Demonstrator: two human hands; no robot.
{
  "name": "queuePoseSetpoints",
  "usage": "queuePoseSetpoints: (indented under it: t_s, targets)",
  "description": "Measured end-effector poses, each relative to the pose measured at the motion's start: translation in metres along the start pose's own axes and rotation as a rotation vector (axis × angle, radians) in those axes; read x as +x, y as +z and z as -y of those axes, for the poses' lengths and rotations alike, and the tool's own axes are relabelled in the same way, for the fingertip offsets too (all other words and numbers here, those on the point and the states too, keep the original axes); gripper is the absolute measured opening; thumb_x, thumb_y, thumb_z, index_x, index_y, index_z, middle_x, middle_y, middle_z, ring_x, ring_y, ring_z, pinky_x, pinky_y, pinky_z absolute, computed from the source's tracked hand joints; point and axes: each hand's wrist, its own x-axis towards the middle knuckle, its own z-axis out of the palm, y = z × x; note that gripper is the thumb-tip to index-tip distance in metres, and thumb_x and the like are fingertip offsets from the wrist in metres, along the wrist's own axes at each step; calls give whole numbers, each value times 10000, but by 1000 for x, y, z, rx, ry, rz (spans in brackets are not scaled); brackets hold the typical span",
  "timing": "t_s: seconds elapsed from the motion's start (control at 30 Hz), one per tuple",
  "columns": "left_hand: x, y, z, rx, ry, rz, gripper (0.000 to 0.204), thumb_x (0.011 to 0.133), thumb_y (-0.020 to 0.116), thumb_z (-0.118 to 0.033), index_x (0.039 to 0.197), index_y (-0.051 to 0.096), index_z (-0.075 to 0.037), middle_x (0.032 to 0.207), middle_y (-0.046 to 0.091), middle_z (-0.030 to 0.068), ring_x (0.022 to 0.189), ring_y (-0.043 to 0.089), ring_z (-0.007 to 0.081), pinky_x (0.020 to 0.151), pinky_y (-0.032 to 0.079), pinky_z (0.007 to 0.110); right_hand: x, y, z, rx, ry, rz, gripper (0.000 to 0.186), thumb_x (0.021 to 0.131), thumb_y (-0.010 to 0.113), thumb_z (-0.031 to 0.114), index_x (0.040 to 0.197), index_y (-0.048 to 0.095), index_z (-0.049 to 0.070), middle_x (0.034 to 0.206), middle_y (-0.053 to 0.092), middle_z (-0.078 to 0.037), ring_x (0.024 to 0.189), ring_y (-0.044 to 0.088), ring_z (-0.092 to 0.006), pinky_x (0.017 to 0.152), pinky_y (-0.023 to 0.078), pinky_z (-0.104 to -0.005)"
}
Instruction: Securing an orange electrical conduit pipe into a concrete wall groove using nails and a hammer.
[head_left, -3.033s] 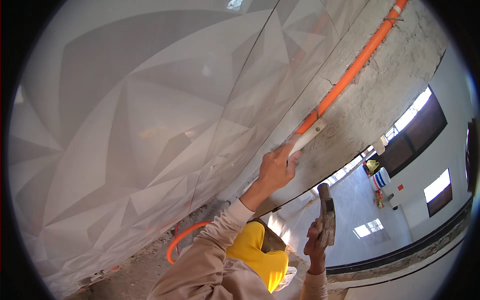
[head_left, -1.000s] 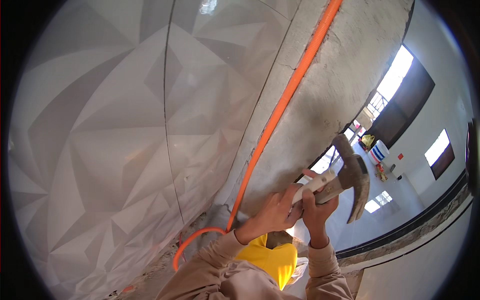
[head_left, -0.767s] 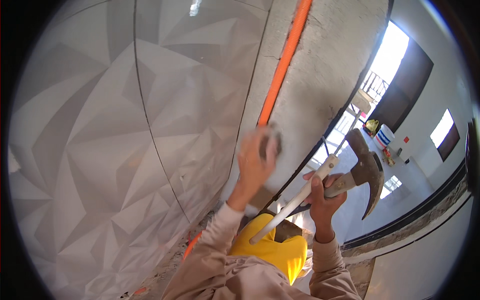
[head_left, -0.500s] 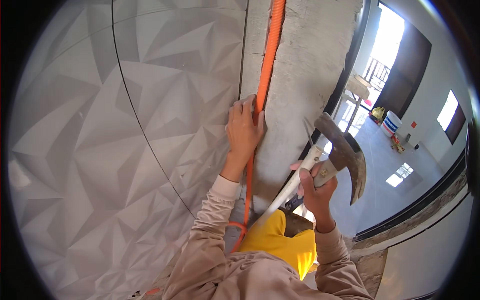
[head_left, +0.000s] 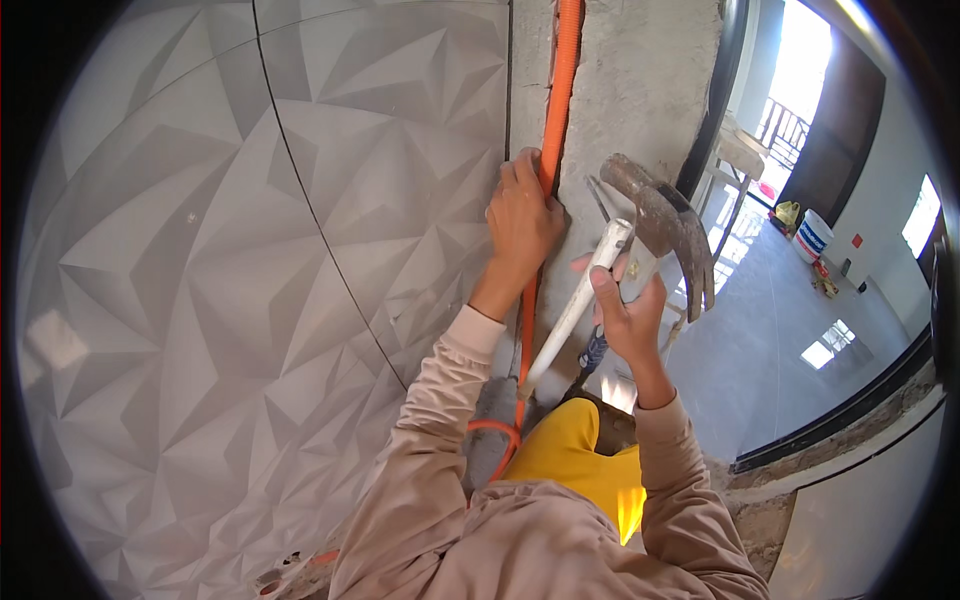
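- The setting is an unfinished room: a wall clad in grey faceted panels [head_left: 250, 300] meets a strip of bare rough plaster [head_left: 640, 90], and beyond it a grey floor [head_left: 770, 340] runs toward bright doorways, with a white bucket [head_left: 815, 236] standing well apart.
- An orange corrugated conduit [head_left: 563, 80] runs down a chase cut in the plaster, just beside the panel edge, and curls into a loop low down by the person's yellow garment [head_left: 580, 465].
- The left hand [head_left: 522, 225] now lies flat over the conduit, its fingers [head_left: 528, 172] closed loosely around the tube and pressing it into the groove; three seconds ago that hand was stretched far up the wall holding the white tube at the conduit, and half a second ago it had only just reached this spot.
- The right hand [head_left: 625, 310] has its fingers wrapped tight on two things together: a claw hammer [head_left: 665, 220], head up and claws pointing to the floor side, and a white plastic tube [head_left: 575, 305] slanting down toward the conduit loop.
- A second ago both hands met at the hammer; since then the tube has passed to the right hand, which frees the left for the conduit.
- A thin dark rod, perhaps a nail or chisel [head_left: 598, 198], stands by the hammer head; the view is too small to tell which.
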Motion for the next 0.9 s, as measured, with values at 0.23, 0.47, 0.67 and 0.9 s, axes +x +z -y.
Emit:
queuePoseSetpoints:
  t_s: [0.23,0.47,0.67,0.9]
  targets:
    - [-18,-15,24,55,24,-102,521,659,615,-43,1153,453,-77,994,517,141,840,574,320,646,472,419,8,-3,-9,-55,71,36,259,880,580,216,1024,524,8,827,651,-27,652,460,-68,635,397,-220]
    - [-21,-36,7,-122,-111,378,720,761,550,-70,1390,210,8,886,640,151,718,620,359,683,492,398,39,23,-36,-40,130,-36,332,865,585,362,943,639,43,865,559,-44,725,495,-164,711,411,-284]
    - [-32,-36,29,-783,-111,469,888,804,575,-156,1399,-49,54,1041,599,204,945,586,308,882,402,365,55,31,-55,-191,-118,-83,317,879,592,270,940,457,-10,791,654,-95,516,535,-79,406,418,-209]
    - [-44,-20,41,-722,64,431,975,831,605,-261,1384,-136,48,1108,554,223,1138,437,361,1038,204,410,52,34,-51,-77,-87,-42,330,865,616,257,991,491,-22,828,661,-102,655,626,-143,517,477,-212]
